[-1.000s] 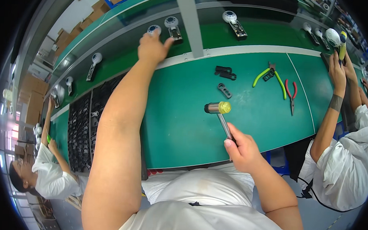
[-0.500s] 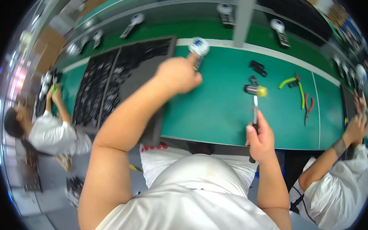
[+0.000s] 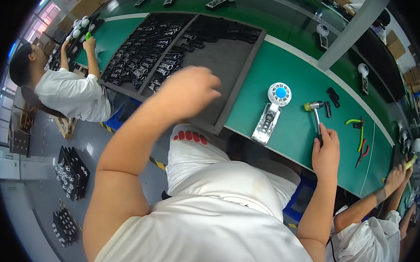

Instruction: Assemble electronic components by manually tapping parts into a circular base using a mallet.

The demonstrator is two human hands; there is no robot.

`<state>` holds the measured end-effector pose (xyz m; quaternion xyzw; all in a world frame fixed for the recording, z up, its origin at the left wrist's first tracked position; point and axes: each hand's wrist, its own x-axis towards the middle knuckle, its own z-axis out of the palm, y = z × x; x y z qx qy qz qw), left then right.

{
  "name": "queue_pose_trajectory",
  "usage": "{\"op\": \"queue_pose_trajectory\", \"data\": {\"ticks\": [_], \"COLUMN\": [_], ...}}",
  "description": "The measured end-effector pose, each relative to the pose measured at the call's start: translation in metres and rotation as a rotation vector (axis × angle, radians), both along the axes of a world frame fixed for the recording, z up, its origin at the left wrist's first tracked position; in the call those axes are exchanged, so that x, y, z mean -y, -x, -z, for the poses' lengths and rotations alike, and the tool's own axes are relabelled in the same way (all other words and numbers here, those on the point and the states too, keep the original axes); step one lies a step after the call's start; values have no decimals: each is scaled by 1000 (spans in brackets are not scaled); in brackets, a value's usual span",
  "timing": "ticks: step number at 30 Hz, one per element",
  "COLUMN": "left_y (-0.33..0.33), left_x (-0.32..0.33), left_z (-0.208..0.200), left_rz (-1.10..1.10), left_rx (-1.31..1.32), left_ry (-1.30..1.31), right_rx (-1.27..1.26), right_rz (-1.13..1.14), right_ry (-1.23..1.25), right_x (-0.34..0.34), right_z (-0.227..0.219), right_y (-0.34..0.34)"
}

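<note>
Hammer (image 3: 315,113) in right hand (image 3: 326,152)

My hammer (image 3: 315,113) has a shiny metal head, the fan (image 3: 272,110) is glossy white plastic, the mat (image 3: 296,83) matt green

Blurred left hand (image 3: 189,90), grip indiscernible over tray (image 3: 230,92)

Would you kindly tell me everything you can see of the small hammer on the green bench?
The small hammer lies flat on the green bench, head pointing away from the person. Its head looks like grey metal with a yellow cap on its left end; a thin, dark shaft runs back toward the bench's near edge. The right hand is closed around the lower end of the handle, hiding the grip. It sits just right of a white handheld fan with a blue hub, without touching it.
</note>
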<state>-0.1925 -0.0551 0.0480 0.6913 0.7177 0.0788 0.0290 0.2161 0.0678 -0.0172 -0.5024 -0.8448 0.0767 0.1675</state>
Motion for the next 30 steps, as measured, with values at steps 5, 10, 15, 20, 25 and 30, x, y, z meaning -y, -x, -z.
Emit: {"op": "queue_pose_trajectory", "data": {"ticks": [5, 10, 15, 20, 25, 30], "left_y": [98, 123, 119, 81, -32, -82], "left_x": [45, 63, 58, 36, 7, -10], "left_z": [3, 15, 25, 43, 69, 80], "left_rz": [-87, -98, -104, -283, 144, 289], "left_rx": [-141, -1, 93, 863, 2078, 2163], "left_ry": [93, 63, -25, -103, 99, 221], "right_rx": [-145, -365, -527, -644, -689, -752], "right_rz": [-21, -69, -252, -503, -629, -664], "right_ry": [-150, -78, -68, -9, -136, -150], "right_x": [10, 29, 37, 43, 36, 32], "right_z": [5, 0, 7, -1, -17, -8], "right_y": [3, 7, 24, 79, 130, 125]}}
